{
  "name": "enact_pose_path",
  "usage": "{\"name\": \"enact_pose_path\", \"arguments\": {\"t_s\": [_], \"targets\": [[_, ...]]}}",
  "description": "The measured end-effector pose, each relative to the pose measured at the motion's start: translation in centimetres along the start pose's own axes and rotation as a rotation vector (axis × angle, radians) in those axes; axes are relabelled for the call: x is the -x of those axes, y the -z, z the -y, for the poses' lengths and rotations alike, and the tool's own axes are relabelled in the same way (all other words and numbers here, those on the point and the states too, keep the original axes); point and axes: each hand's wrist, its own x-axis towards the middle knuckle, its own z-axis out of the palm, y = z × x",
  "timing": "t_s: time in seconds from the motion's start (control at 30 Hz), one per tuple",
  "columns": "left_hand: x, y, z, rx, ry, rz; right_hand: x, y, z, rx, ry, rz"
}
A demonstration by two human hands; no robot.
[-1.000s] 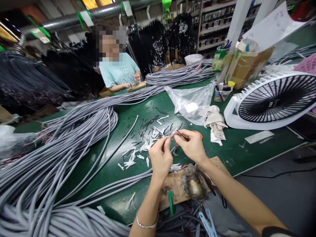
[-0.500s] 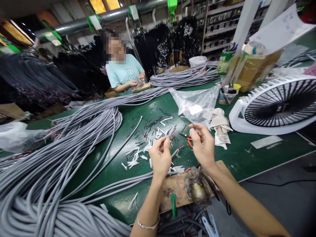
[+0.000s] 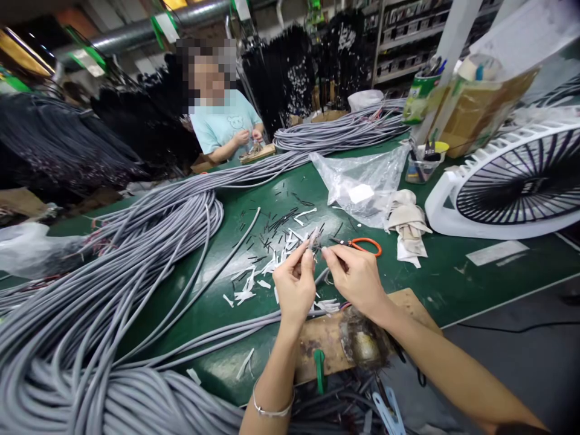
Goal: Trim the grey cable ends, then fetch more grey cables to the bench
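My left hand (image 3: 294, 284) is closed in a pinch on the stripped end of a grey cable (image 3: 312, 237), held up above the green table (image 3: 435, 284). My right hand (image 3: 356, 275) is pinched right beside it, its fingertips at the cable's fine wires. The cable runs down under my hands toward the bundle at my left. Orange-handled scissors (image 3: 365, 243) lie on the table just beyond my right hand. White and black cut scraps (image 3: 267, 254) litter the table ahead of both hands.
A large heap of grey cables (image 3: 113, 284) fills the left. A wooden block with a soldering residue cup (image 3: 362, 341) is clamped at the near edge. A plastic bag (image 3: 362, 187), rag (image 3: 408, 220) and white fan (image 3: 512, 181) sit right. A person in a light blue shirt (image 3: 222, 124) works opposite.
My right hand, which had drawn away to the right half a second ago, has come back to the cable end at my left fingertips. The scissors now lie uncovered.
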Motion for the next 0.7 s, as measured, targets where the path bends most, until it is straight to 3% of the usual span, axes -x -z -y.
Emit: {"name": "enact_pose_path", "arguments": {"t_s": [0.17, 0.33, 0.43, 0.5, 0.6, 0.63, 0.7], "targets": [[0.2, -0.2, 0.1, -0.056, -0.044, -0.015, -0.1, -0.2, 0.0, -0.071, -0.061, 0.011], [0.4, -0.7, -0.4, -0.117, -0.083, 0.031, -0.3, -0.3, 0.1, -0.276, -0.216, 0.073], [0.5, -0.9, -0.5, -0.140, -0.097, 0.018, -0.4, 0.2, 0.2, -0.381, -0.220, 0.060], [0.4, -0.9, -0.5, -0.131, -0.050, 0.020, -0.4, 0.8, 0.1, -0.478, -0.195, -0.038], [0.2, -0.8, -0.5, -0.114, 0.037, 0.042, -0.7, 1.5, -0.2, -0.544, -0.266, -0.326], [0.2, -0.7, -0.4, -0.107, 0.051, 0.051, -0.8, 1.6, -0.3, -0.512, -0.307, -0.357], [0.1, -0.5, -0.4, -0.099, 0.048, 0.068, -1.1, 1.5, -0.3, -0.399, -0.352, -0.237]]}}
